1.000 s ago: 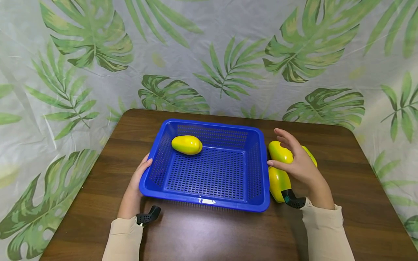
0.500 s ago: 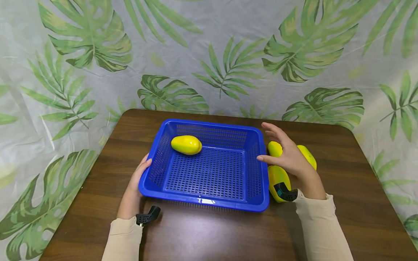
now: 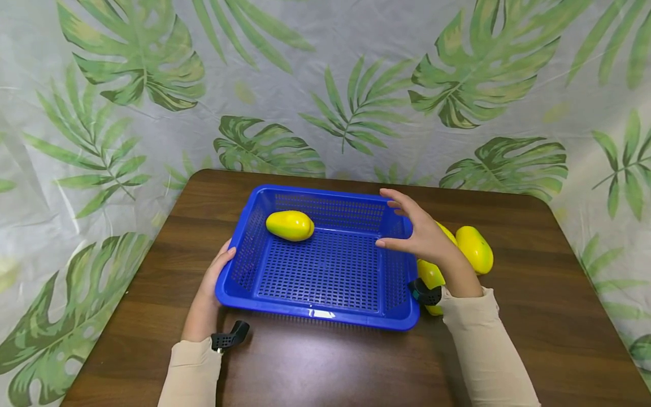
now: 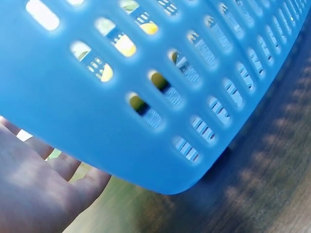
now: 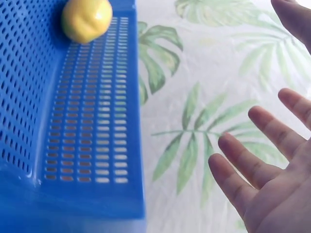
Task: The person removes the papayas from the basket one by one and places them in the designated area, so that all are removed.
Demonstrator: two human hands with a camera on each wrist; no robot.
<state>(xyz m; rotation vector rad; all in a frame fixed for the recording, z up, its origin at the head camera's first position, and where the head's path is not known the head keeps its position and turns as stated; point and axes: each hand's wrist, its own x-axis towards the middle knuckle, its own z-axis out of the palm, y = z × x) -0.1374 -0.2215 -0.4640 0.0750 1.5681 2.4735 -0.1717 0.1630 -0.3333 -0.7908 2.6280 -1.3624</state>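
A blue perforated plastic basket (image 3: 320, 319) stands on the table with one glossy yellow mango-like fruit (image 3: 290, 225) lying inside at the far left. My left hand (image 3: 211, 277) holds the basket's left rim. In the left wrist view its fingers (image 4: 92, 182) meet the edge of the holed wall, with the fingertips hidden. Over the basket's right side hovers my right hand (image 3: 419, 234), thumb and fingers spread apart, holding nothing. The right wrist view shows those fingers (image 5: 233, 179) apart from the rim, with the fruit (image 5: 87, 18) in the basket beyond.
Right of the basket lie more yellow fruits: one in full view (image 3: 475, 250), the others partly hidden by my right hand and wrist. Each wrist carries a black camera mount (image 3: 231, 336). Behind the brown wooden table (image 3: 305, 373) hangs a leaf-patterned curtain (image 3: 356, 68).
My right hand has moved left, from above the fruits at the right to over the basket's right side, keeping its spread. The left hand, basket and inside fruit have stayed put.
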